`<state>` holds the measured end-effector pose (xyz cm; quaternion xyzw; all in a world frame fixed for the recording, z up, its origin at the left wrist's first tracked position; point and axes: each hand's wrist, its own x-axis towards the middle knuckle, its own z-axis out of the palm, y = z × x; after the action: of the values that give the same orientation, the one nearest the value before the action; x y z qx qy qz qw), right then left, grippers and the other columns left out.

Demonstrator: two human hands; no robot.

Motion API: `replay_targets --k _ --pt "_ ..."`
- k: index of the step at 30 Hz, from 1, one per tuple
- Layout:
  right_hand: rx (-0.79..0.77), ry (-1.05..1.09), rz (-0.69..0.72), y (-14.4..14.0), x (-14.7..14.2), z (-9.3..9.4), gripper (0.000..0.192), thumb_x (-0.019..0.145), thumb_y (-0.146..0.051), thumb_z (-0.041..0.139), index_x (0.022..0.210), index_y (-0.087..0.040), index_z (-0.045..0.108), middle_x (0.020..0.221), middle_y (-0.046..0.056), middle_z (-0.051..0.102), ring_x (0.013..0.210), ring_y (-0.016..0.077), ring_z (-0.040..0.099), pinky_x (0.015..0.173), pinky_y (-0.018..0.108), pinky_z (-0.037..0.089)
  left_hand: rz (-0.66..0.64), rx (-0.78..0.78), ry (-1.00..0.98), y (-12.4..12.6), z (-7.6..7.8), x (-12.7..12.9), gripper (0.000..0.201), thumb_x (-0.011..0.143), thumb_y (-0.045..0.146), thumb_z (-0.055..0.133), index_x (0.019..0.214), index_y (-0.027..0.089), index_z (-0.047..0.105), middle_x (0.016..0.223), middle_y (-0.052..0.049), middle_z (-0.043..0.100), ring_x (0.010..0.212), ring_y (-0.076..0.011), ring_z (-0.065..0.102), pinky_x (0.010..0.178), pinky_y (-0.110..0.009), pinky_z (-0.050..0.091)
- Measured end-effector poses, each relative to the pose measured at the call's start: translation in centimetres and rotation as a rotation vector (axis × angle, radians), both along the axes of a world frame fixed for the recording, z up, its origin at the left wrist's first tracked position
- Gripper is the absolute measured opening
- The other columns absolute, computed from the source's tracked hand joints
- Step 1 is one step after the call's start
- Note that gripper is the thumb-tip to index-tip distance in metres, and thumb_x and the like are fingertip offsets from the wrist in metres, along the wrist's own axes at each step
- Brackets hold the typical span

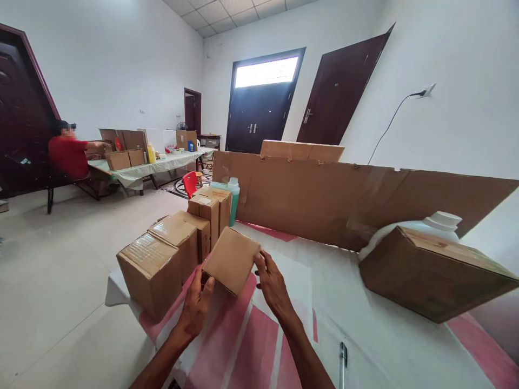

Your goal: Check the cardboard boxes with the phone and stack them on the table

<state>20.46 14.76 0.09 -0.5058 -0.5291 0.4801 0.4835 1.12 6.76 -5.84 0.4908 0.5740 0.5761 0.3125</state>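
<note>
Between my two hands is a small closed cardboard box (pixel 232 259), tilted above the table. My left hand (pixel 195 305) grips its near left corner, with the thumb against the side facing me. The fingers of my right hand (pixel 272 281) press on its right edge. To the left of it, several more brown cardboard boxes (pixel 164 262) stand in a row along the table's left edge. Part of the undersides and the far fingers are hidden.
A pen (pixel 343 359) lies on the covered table (pixel 324 292). A larger cardboard box (pixel 433 275) with a white jug (pixel 441 220) stands at right. Behind runs a tall cardboard panel (pixel 300 189), beside a green liquid bottle (pixel 234 200). Another person (pixel 68 154) sits at a far table.
</note>
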Motion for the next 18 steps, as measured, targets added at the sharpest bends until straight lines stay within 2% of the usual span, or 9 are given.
replay_targets --k 2,4,7,9,11,14,16,18 --pt "-0.025 0.039 0.01 2.1 -1.1 0.5 0.074 0.082 -0.074 0.063 0.13 -0.019 0.065 0.126 0.012 0.065 0.1 0.024 0.063 0.077 0.034 0.053 0.048 -0.013 0.01 1.3 0.5 -0.2 0.071 0.097 0.069 0.046 0.151 0.021 0.047 0.15 -0.017 0.055 0.148 -0.0348 0.042 0.119 -0.05 0.035" --pt "-0.046 0.063 0.033 3.7 -2.0 0.7 0.068 0.083 -0.069 0.063 0.122 -0.013 0.066 0.122 0.011 0.065 0.103 0.0238 0.064 0.079 0.033 0.053 0.098 0.009 0.03 2.5 1.3 -0.3 0.073 0.099 0.068 0.043 0.154 0.021 0.04 0.149 -0.018 0.054 0.142 -0.0333 0.049 0.116 -0.049 0.039" --pt "-0.083 0.121 0.069 5.0 -3.1 0.4 0.061 0.089 -0.063 0.056 0.115 -0.008 0.064 0.113 0.008 0.068 0.102 0.0226 0.067 0.083 0.035 0.051 0.175 0.046 0.09 4.1 2.3 -0.5 0.074 0.099 0.065 0.043 0.156 0.018 0.036 0.136 -0.018 0.06 0.125 -0.0318 0.059 0.11 -0.05 0.044" --pt "-0.101 0.173 0.097 5.3 -3.8 -0.1 0.059 0.092 -0.062 0.052 0.114 -0.009 0.065 0.109 0.007 0.071 0.101 0.0234 0.07 0.085 0.038 0.052 0.231 0.035 0.112 4.5 2.4 -0.5 0.073 0.099 0.065 0.044 0.155 0.019 0.037 0.135 -0.017 0.059 0.125 -0.0318 0.058 0.111 -0.051 0.044" --pt "-0.107 0.234 0.12 5.0 -4.2 -0.8 0.059 0.091 -0.063 0.056 0.119 -0.013 0.066 0.109 0.006 0.073 0.101 0.0248 0.072 0.086 0.04 0.053 0.28 0.023 0.098 4.3 1.9 -0.4 0.072 0.1 0.064 0.042 0.156 0.021 0.033 0.144 -0.017 0.054 0.133 -0.0322 0.053 0.114 -0.052 0.042" --pt "-0.085 0.304 0.139 4.0 -3.4 -1.7 0.061 0.089 -0.065 0.062 0.13 -0.021 0.065 0.113 0.006 0.077 0.098 0.0262 0.075 0.088 0.044 0.056 0.316 0.026 0.103 2.7 0.5 0.1 0.072 0.103 0.061 0.039 0.162 0.024 0.021 0.156 -0.017 0.042 0.142 -0.0339 0.046 0.118 -0.057 0.039" --pt "-0.056 0.298 0.14 3.4 -1.3 -2.2 0.058 0.086 -0.06 0.068 0.13 -0.022 0.068 0.114 0.007 0.077 0.097 0.027 0.075 0.087 0.044 0.056 0.356 0.092 0.195 1.2 -0.8 0.8 0.074 0.102 0.06 0.043 0.163 0.025 0.019 0.16 -0.017 0.036 0.145 -0.0367 0.042 0.119 -0.06 0.036" --pt "0.01 0.215 0.063 3.3 2.3 -2.9 0.052 0.081 -0.053 0.076 0.122 -0.021 0.073 0.115 0.008 0.077 0.097 0.0279 0.074 0.083 0.042 0.057 0.348 0.197 0.332 0.0 -2.3 1.5 0.079 0.096 0.065 0.049 0.16 0.023 0.029 0.155 -0.018 0.043 0.141 -0.0408 0.046 0.117 -0.062 0.038"
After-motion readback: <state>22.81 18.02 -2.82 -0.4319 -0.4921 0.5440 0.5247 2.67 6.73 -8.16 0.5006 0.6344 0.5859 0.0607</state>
